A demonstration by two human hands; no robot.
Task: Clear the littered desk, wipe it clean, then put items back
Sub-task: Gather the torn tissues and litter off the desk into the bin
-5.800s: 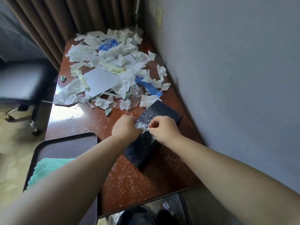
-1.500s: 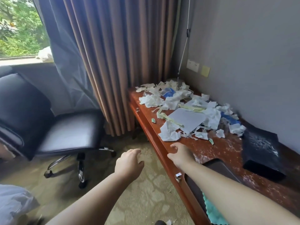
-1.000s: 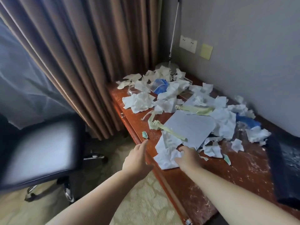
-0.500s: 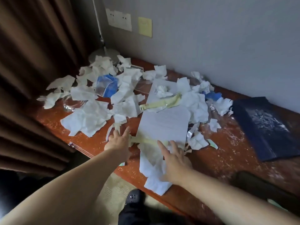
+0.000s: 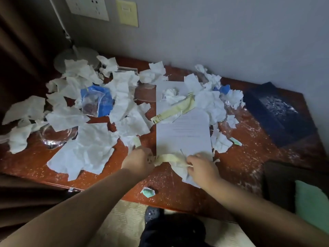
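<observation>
While both hands close on one pale yellow paper strip (image 5: 166,158) lying across the near edge of a printed sheet (image 5: 183,134), the left hand (image 5: 139,160) grips its left end and the right hand (image 5: 202,166) pinches its right end, just above a crumpled tissue (image 5: 179,169). A second yellow strip (image 5: 173,110) lies aslant on the sheet's upper half. Torn white tissues (image 5: 89,150) cover the red-brown surface (image 5: 240,157) to the left of the sheet and behind it, with a blue plastic packet (image 5: 97,100) among them. A small green-and-white scrap (image 5: 147,191) lies alone near the front edge. Well to the right, a dark blue folder (image 5: 277,113) dusted with white powder sits by the wall, and a black tray (image 5: 276,182) holds a green cloth (image 5: 311,202).
</observation>
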